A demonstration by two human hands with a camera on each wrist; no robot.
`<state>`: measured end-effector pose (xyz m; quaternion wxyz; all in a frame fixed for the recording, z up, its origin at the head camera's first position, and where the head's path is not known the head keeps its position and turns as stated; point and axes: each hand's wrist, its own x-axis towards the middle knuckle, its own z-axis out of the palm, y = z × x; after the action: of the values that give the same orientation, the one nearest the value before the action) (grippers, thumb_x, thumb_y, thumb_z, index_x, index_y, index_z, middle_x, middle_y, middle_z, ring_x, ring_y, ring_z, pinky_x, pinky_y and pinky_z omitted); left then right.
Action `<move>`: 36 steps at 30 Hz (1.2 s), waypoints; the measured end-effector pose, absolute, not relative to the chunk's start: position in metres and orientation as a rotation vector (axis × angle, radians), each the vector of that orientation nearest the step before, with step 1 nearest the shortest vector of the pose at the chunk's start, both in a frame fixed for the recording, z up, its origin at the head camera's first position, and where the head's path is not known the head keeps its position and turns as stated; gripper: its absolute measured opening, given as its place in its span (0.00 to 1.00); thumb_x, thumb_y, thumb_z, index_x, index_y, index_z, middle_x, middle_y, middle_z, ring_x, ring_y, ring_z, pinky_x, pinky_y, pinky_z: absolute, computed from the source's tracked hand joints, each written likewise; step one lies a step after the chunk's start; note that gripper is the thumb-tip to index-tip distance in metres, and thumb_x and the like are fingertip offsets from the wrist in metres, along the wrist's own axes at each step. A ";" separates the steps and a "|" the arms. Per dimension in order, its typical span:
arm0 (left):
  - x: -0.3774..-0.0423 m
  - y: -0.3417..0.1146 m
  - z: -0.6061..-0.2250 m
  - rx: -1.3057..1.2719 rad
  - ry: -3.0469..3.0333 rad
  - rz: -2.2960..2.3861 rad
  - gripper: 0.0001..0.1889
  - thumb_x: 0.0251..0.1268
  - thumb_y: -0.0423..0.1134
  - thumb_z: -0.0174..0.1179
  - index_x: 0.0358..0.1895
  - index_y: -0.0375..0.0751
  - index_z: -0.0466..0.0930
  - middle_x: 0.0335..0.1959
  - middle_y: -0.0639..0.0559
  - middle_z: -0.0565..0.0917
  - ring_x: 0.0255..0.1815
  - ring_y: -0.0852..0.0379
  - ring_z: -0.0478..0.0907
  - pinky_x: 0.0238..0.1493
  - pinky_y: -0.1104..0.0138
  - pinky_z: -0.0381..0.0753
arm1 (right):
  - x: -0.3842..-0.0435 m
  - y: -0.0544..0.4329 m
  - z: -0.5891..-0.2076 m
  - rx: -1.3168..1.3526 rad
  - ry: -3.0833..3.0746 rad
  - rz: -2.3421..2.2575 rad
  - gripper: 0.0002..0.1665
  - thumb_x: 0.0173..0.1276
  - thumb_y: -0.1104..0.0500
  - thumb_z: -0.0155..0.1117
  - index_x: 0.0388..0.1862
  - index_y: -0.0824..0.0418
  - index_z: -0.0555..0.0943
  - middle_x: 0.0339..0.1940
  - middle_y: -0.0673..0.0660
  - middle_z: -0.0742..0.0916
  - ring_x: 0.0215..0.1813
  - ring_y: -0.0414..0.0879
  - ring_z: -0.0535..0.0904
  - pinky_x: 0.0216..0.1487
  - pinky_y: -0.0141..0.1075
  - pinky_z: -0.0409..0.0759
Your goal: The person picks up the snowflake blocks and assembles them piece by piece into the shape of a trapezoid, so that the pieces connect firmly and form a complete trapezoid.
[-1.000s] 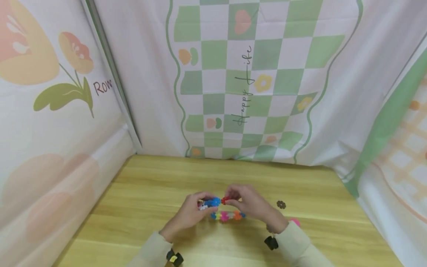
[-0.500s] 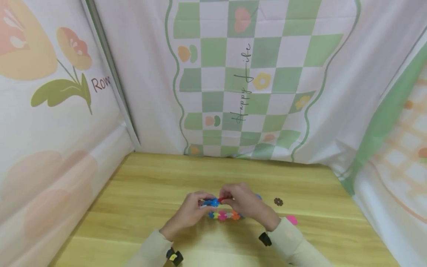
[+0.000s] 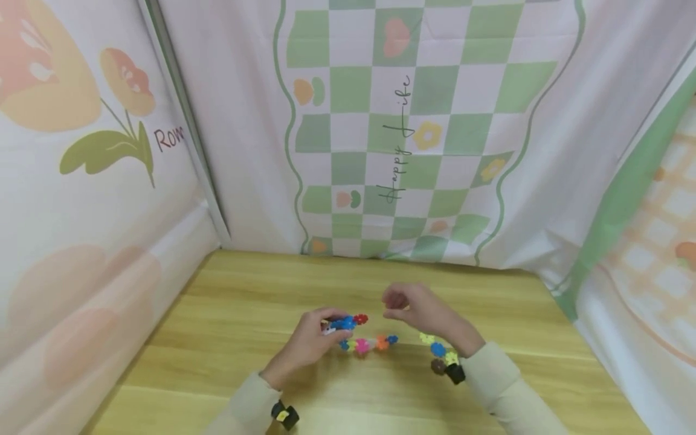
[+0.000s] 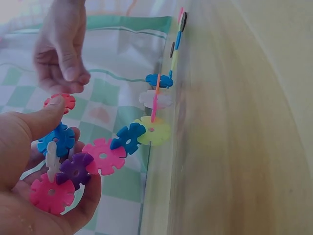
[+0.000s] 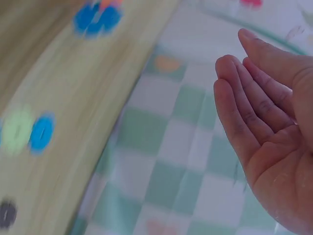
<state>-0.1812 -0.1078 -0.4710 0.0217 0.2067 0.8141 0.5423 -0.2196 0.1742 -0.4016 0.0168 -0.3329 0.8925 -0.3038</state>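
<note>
My left hand [image 3: 312, 338] grips a cluster of linked plastic snowflake discs. In the left wrist view, a pink disc [image 4: 53, 194], a purple disc [image 4: 76, 170], a white one and a blue disc [image 4: 57, 140] lie within the fingers. A red disc [image 4: 68, 102] sticks out past the thumb, joined to the blue end in the head view. A row of coloured discs [image 3: 362, 345] runs beside this hand; I cannot tell whether it joins the cluster. My right hand [image 3: 426, 311] is raised to the right of the red disc, fingers loosely bent, holding nothing.
Under the right forearm lie more discs: a blue disc [image 3: 437, 349], yellow ones and a brown disc [image 3: 437, 366]. The wooden table [image 3: 261, 284] ends at a hanging checked cloth [image 3: 397, 133] behind, with more cloth at both sides.
The right hand has let go of the red disc and moved away up and right. The red disc stays attached to the blue piece in the left hand, which has hardly moved.
</note>
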 end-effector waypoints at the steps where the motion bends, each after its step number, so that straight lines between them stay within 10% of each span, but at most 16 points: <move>1: -0.182 -0.108 -0.471 0.638 2.525 1.684 0.18 0.71 0.43 0.71 0.58 0.39 0.86 0.52 0.42 0.89 0.42 0.59 0.83 0.39 0.73 0.86 | -0.223 0.182 -0.402 -0.993 2.797 -0.933 0.10 0.72 0.58 0.74 0.49 0.58 0.85 0.42 0.51 0.91 0.44 0.40 0.87 0.48 0.32 0.88; 14: -0.185 -0.111 -0.472 0.646 2.530 1.690 0.17 0.71 0.44 0.71 0.58 0.42 0.86 0.53 0.44 0.89 0.44 0.57 0.82 0.41 0.73 0.84 | -0.249 0.241 -0.443 -0.716 2.870 -0.819 0.14 0.69 0.61 0.75 0.48 0.69 0.86 0.39 0.55 0.90 0.42 0.44 0.85 0.45 0.38 0.88; 36: -0.185 -0.111 -0.474 0.597 2.496 1.689 0.19 0.71 0.46 0.71 0.59 0.43 0.86 0.52 0.44 0.88 0.43 0.57 0.82 0.39 0.72 0.84 | -0.248 0.237 -0.476 -0.484 2.779 -1.035 0.05 0.71 0.65 0.72 0.42 0.59 0.82 0.37 0.53 0.86 0.40 0.44 0.82 0.40 0.32 0.84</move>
<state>-0.1847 -0.1111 -0.4738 0.0347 0.1943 0.8119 0.5495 -0.2482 0.2372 -0.4758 0.0683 -0.1606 0.9227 -0.3438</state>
